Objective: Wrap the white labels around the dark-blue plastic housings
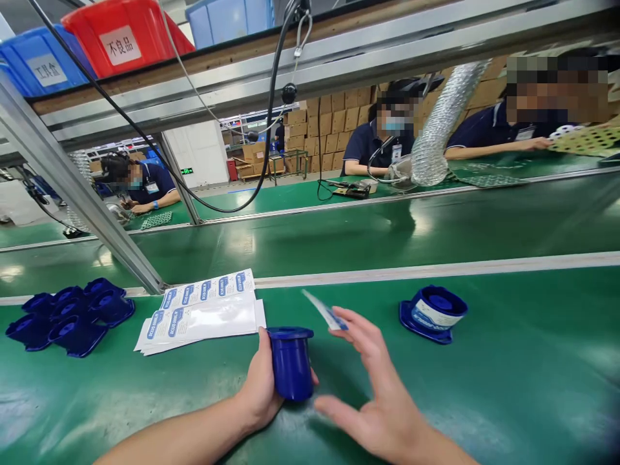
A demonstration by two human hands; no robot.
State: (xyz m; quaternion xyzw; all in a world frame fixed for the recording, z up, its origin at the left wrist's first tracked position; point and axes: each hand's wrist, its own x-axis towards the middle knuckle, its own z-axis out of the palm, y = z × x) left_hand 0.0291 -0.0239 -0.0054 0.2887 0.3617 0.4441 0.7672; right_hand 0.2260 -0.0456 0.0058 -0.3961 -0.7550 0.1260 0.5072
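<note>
My left hand (261, 384) is closed around a dark blue plastic housing (291, 365), a cup shape with a wide flange at its top, held over the green bench. To its right, my right hand (378, 387) has thumb and fingers spread apart. A white and blue sticker label (325, 311) clings to its fingertips, slightly blurred, with its far end sticking out toward the left. Behind my left hand lie sheets of printed labels (201, 313), with part of the top sheet bare backing. On the right rests another blue housing (438, 310) with a label around its side.
Several blue housings (72, 313) are grouped at the left. An aluminium post (97, 174) rises beside the label sheets. Overhead, a shelf carries a red bin (123, 39) and blue bins, with a black cable (271, 110) hanging down. Co-workers (382, 135) sit across the bench.
</note>
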